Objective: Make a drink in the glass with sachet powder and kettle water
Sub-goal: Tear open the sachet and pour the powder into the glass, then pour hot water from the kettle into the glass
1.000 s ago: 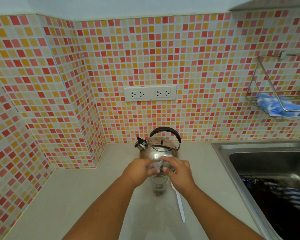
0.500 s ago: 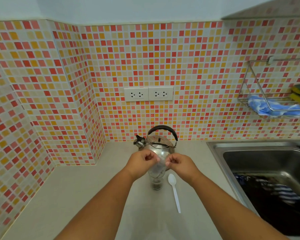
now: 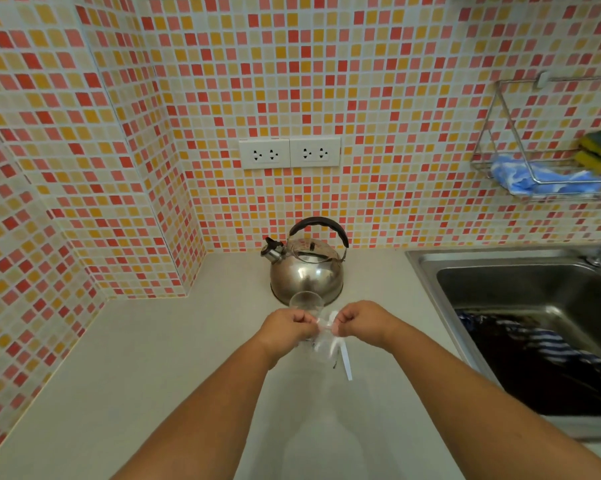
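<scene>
- The left hand (image 3: 289, 325) is curled into a loose fist, thumb and fingers pinched on the left end of a clear sachet (image 3: 324, 337)
- The right hand (image 3: 360, 322) is curled the same way, its fingertips pinched on the right end of the sachet, so the top edge is held taut between the two hands
- The sachet is see-through and crinkled; it hangs down below the fingers, and its contents cannot be made out through the blur
- The glass (image 3: 306, 301) is seen just behind the hands, upright on the bench and close in front of the kettle (image 3: 306, 270); only its clear rim and upper wall are visible, the rest being hidden by the left hand and the sachet
- A white spoon (image 3: 344, 358) is laid on the bench just below the right hand, its handle pointing toward the front edge; the bowl is covered by the sachet
- The kettle, polished steel with a black handle, is set at the back of the bench near the tiled wall, its spout turned left
- A sink (image 3: 499, 271) is let into the right end of the bench, with dark striped cloth (image 3: 548, 355) lying inside
</scene>
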